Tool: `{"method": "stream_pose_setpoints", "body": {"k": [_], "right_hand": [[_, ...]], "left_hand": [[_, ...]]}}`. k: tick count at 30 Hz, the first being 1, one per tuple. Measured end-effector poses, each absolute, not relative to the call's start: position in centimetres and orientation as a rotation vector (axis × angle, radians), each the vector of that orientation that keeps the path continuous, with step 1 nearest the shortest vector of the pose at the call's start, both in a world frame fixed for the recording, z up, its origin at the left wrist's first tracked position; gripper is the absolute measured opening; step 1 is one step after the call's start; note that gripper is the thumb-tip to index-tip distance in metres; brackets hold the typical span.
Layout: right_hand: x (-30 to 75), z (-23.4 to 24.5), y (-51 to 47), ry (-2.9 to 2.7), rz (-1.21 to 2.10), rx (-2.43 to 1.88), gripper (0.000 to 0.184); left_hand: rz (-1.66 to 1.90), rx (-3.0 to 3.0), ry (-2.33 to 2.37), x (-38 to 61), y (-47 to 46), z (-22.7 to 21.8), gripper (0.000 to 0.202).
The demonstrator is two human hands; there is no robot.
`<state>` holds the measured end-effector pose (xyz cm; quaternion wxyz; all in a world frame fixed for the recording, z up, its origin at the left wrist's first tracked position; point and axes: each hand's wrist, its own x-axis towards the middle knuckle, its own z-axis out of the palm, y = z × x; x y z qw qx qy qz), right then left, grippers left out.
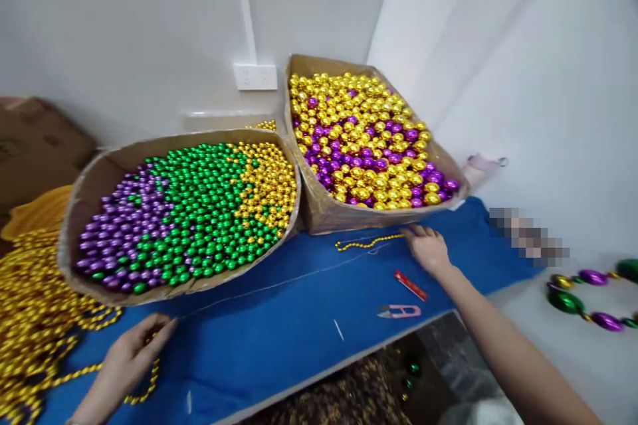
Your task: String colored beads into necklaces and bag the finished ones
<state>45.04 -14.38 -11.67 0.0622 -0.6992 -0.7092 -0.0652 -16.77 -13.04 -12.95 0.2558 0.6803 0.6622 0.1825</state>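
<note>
My left hand point(130, 360) is at the lower left, thumb and fingers pinched on one end of a thin pale thread point(259, 291). The thread runs across the blue tabletop point(279, 325) toward my right hand point(426, 247). A gold bead strand point(145, 393) hangs around and below my left hand; whether the fingers also grip it is hidden. My right hand is closed at the end of a short gold bead string point(369, 241), in front of the right box. Pink thread snips point(399, 311) and a small red strip point(410, 285) lie nearer the table edge.
One cardboard box point(70, 239) holds purple, green and gold beads; the box to its right point(343, 216) holds larger gold and purple beads. Gold bead strands point(30, 319) are heaped at far left. A bead necklace point(565, 302) hangs at right. A wall socket point(255, 77) is behind.
</note>
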Motion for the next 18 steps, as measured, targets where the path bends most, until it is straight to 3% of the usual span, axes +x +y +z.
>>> {"method": "stream_pose_setpoints", "body": {"k": [10, 18], "right_hand": [[40.5, -13.3, -25.5, -2.467, -0.003, -1.811, 0.026], [35.9, -14.3, -22.9, -2.373, -0.023, -1.701, 0.038]], "left_hand": [[0.455, 1.850, 1.643, -13.5, -12.6, -12.4, 0.042], [0.526, 1.796, 1.551, -12.0, -14.1, -10.4, 0.040]]}}
